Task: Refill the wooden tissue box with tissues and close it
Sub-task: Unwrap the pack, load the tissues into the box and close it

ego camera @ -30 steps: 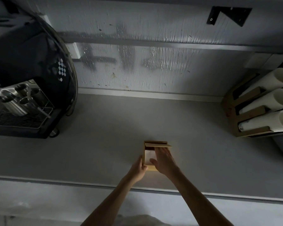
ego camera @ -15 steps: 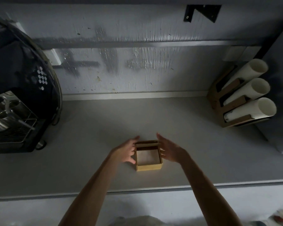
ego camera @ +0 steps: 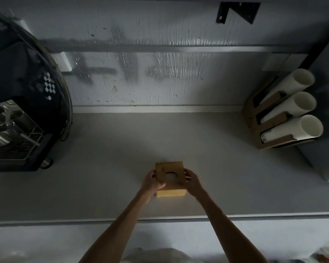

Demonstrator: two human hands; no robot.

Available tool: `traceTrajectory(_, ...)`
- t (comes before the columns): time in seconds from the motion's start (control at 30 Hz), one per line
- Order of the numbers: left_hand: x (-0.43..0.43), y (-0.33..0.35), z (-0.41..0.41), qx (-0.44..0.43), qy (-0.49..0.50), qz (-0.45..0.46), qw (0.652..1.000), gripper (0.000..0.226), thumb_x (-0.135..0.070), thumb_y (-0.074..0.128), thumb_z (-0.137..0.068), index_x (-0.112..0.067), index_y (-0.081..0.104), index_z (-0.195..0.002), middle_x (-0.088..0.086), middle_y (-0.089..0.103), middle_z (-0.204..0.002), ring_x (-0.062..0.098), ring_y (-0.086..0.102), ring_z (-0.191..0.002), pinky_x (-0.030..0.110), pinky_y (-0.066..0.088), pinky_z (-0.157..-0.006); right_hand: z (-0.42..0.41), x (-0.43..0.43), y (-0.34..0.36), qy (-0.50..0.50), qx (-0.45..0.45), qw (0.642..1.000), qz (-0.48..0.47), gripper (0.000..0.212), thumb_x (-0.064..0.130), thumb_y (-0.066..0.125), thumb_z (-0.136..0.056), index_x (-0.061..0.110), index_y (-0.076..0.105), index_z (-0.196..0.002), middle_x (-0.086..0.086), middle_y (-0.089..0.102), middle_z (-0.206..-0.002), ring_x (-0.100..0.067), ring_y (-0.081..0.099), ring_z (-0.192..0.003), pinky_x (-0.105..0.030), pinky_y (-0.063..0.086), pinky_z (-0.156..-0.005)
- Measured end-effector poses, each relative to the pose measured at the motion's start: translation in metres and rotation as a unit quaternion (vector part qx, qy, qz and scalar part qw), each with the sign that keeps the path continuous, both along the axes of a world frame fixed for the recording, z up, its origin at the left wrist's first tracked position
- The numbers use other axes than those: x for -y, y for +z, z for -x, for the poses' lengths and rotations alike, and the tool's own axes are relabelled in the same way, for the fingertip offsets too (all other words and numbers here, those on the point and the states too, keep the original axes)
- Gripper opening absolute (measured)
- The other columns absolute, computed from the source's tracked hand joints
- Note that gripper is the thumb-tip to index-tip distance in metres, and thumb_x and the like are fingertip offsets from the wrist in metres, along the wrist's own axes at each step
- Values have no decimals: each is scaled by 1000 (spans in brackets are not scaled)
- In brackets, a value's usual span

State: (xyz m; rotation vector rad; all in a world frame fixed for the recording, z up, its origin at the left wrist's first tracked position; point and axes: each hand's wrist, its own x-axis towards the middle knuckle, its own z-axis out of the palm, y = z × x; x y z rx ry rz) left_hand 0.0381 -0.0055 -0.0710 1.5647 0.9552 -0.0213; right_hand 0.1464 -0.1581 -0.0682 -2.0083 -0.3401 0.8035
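A small wooden tissue box (ego camera: 170, 192) stands on the grey counter (ego camera: 226, 177) near its front edge. Its top face shows a round opening with pale tissue (ego camera: 171, 175) visible inside. My left hand (ego camera: 152, 182) grips the box's left side, thumb on the top face. On the box's right side, my right hand (ego camera: 192, 182) holds it with fingers at the upper edge. Both forearms reach in from the bottom of the view.
A black espresso machine (ego camera: 25, 114) with a metal drip grate fills the left end of the counter. A cardboard holder with three stacks of white cups (ego camera: 289, 111) lies at the right, beside a grey block. The wall runs along the back.
Half a second ago the box stood with its open side up and my hands were beside it. Now both hands hold it and the face with the round hole is on top.
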Motion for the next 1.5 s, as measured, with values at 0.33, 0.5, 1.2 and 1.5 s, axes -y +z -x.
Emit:
traceTrajectory(0.33,29,-16,13,-2,-244,-482,842,57,-40,20,-98,-15,30,-148,1,28,-157,20,20,-147,43,34,-112,53,-6,-11,213,434,849,212,63,42,38,-86,22,36,-145,-1,43,-150,-29,5,-148,-54,12,-112)
traceTrajectory(0.5,15,-17,30,-25,-239,-497,834,56,-48,13,-99,-28,19,-151,-7,16,-160,13,15,-147,38,28,-113,29,15,-20,199,367,878,236,69,60,19,-95,18,35,-147,-6,34,-155,-31,26,-144,-52,15,-117)
traceTrajectory(1.2,66,-8,-8,125,-82,128,981,58,3,53,-81,-25,49,-132,-3,66,-123,11,59,-113,18,47,-86,15,87,-5,-123,-133,964,-195,92,85,51,-64,15,59,-123,-12,56,-136,-21,47,-130,-37,37,-112)
traceTrajectory(1.5,72,-6,-10,72,-168,-75,980,60,-30,63,-85,-34,37,-139,-8,63,-122,6,62,-107,28,56,-87,4,91,-13,30,130,991,-6,73,18,75,-81,18,37,-143,-4,66,-122,-24,64,-111,-13,48,-83)
